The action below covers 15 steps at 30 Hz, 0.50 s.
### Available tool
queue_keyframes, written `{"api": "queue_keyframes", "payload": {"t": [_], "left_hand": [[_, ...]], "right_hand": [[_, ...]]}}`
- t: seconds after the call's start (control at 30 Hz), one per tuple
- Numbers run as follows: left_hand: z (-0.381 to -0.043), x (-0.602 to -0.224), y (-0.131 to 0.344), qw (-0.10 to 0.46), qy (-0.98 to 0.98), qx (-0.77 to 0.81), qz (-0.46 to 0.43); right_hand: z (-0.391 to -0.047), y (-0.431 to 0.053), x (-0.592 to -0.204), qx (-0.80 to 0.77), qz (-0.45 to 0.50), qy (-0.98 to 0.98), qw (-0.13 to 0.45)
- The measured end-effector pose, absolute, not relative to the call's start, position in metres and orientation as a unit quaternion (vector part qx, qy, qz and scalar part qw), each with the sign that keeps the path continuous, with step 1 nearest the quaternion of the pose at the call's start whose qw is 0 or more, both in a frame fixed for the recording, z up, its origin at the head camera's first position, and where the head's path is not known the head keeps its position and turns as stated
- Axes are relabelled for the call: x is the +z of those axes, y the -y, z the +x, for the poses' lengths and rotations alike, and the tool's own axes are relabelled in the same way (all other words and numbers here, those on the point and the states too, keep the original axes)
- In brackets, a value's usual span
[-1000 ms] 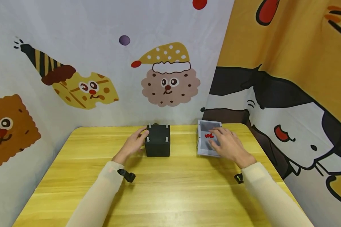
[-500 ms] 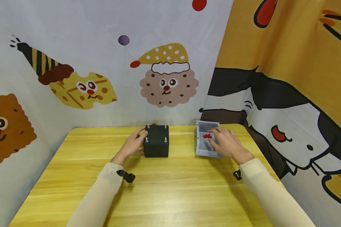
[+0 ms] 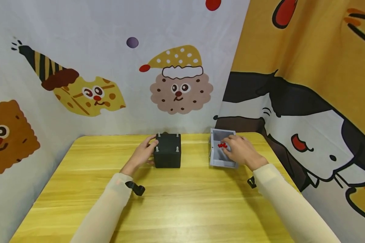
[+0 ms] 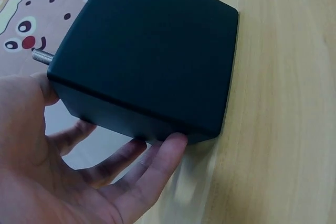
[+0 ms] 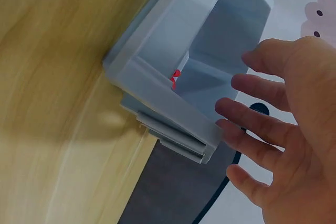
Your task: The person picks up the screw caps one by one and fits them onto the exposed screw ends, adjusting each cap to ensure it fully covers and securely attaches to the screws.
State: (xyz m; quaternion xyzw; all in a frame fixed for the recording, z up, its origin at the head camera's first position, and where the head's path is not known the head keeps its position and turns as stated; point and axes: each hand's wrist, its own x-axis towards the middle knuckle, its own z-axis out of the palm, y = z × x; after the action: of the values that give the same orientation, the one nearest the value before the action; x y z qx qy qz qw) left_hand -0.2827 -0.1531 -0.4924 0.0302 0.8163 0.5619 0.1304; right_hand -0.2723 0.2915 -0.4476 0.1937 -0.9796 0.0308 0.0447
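A black box [image 3: 167,158] stands on the table, several metal screw posts [image 3: 177,149] jutting up from its top. Its left side is touched by my left hand [image 3: 142,153]; in the left wrist view the fingertips [image 4: 173,142] lie along that side and the thumb is near the top edge. To the right is a grey open-topped bin [image 3: 223,164] with several small red pieces [image 3: 222,145] inside, too small to name. My right hand [image 3: 243,152] hovers over the bin's right part, fingers spread and slightly bent; in the right wrist view nothing shows between them.
The wooden table [image 3: 182,202] ends close behind the box and bin, against a cartoon-printed cloth [image 3: 109,125]. A second printed cloth [image 3: 316,135] hangs along the right side. Black wrist straps [image 3: 136,188] are on both sleeves.
My right hand has shifted slightly left over the bin, its fingers bending more toward the red pieces. The left hand has stayed on the black box.
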Motion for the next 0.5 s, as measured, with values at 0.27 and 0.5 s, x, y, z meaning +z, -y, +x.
{"api": "queue_keyframes", "payload": {"t": [0.27,0.5], "left_hand": [[-0.283,-0.491,0.153,0.133,-0.815,0.563,0.024],[-0.283,-0.491,0.152,0.137,-0.815,0.562,0.019]], "right_hand": [[-0.287,-0.289,-0.445,0.028,0.219,0.974,0.051],[-0.300,-0.290,-0.447,0.034,0.217,0.976,0.015]]}}
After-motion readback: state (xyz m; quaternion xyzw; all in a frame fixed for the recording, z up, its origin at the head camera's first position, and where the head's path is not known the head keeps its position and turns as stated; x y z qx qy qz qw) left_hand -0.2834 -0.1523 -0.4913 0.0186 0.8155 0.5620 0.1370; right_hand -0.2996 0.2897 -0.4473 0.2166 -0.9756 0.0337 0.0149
